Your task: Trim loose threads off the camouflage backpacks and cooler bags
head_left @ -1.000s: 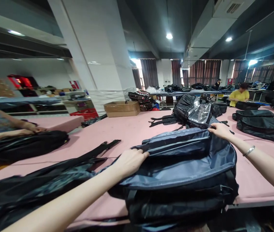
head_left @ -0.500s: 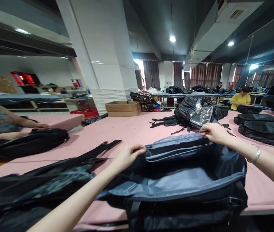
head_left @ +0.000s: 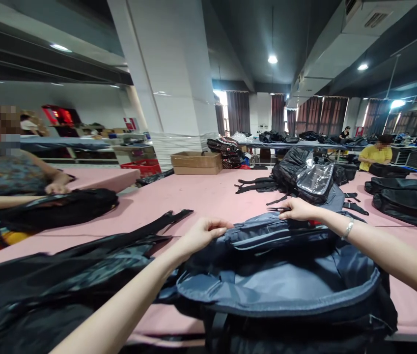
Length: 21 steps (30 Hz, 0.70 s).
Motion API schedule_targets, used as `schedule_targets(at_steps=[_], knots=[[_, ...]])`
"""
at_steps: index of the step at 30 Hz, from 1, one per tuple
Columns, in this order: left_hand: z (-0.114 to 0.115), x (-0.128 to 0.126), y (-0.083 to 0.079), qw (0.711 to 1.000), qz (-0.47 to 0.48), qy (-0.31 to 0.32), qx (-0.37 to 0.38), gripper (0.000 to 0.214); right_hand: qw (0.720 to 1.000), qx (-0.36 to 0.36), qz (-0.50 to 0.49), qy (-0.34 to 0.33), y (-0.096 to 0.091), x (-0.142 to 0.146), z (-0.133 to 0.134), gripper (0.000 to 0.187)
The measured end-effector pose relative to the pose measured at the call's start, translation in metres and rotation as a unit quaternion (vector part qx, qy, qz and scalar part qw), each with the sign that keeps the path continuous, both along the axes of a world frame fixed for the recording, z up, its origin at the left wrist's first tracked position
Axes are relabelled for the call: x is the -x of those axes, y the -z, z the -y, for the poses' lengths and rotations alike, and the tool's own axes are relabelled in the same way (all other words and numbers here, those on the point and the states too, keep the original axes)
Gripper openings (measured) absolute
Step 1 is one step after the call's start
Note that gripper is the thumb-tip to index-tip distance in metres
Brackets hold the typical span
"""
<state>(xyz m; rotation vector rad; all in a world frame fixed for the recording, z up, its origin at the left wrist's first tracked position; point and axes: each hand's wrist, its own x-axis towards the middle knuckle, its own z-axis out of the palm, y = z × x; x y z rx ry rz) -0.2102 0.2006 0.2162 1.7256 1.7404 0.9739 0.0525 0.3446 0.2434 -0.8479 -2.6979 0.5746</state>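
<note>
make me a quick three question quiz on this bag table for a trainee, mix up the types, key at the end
1. What is the left hand holding?
2. True or false: the bracelet is on the left wrist.
3. The tabletop is: (a) green (b) pink (c) black

Key:
1. The far edge of the open bag
2. False
3. b

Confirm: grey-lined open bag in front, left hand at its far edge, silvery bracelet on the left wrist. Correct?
Not quite: the silvery bracelet is on the wrist of the right hand, as the head view shows. The grey-lined open bag is in front, with the left hand at its far edge.
</note>
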Motion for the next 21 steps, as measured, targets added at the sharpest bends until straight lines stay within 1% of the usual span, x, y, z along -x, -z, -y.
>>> schedule_targets(at_steps=[2, 4, 6, 7, 9, 11, 13, 16, 19, 21], knots=[[0.003, -0.017, -0.008, 0.993, -0.079, -0.036, -0.078, 0.034, 0.999, 0.03, -0.009, 0.005, -0.002, -0.001, -0.004, 0.02], [0.006, -0.037, -0.015, 0.972, -0.167, -0.057, -0.156, 0.029, 0.999, 0.045, -0.019, 0.009, -0.003, -0.001, -0.005, 0.022], [0.005, -0.057, -0.017, 0.953, -0.227, -0.037, -0.198, 0.026, 0.998, 0.047, -0.027, 0.006, -0.003, -0.001, -0.004, 0.021], [0.003, -0.065, -0.016, 0.948, -0.246, -0.019, -0.202, 0.025, 0.998, 0.047, -0.03, 0.003, -0.003, -0.001, -0.003, 0.02], [-0.006, -0.077, -0.014, 0.943, -0.275, 0.001, -0.189, 0.026, 0.999, 0.041, -0.034, -0.006, -0.002, -0.002, -0.001, 0.018], [-0.016, -0.083, -0.012, 0.942, -0.297, -0.005, -0.157, 0.026, 0.999, 0.023, -0.041, -0.016, 0.001, -0.004, 0.002, 0.015], [-0.026, -0.084, -0.013, 0.947, -0.298, -0.025, -0.116, 0.026, 0.997, -0.02, -0.064, -0.022, 0.004, -0.009, 0.006, 0.017], [-0.037, -0.08, -0.016, 0.962, -0.266, -0.039, -0.056, 0.026, 0.985, -0.125, -0.118, -0.03, 0.009, -0.017, 0.009, 0.021], [-0.044, -0.075, -0.015, 0.973, -0.229, -0.028, -0.023, 0.028, 0.955, -0.254, -0.139, -0.07, 0.012, -0.022, 0.009, 0.022], [-0.047, -0.073, -0.013, 0.978, -0.208, -0.013, -0.022, 0.03, 0.925, -0.346, -0.126, -0.096, 0.013, -0.023, 0.008, 0.021]])
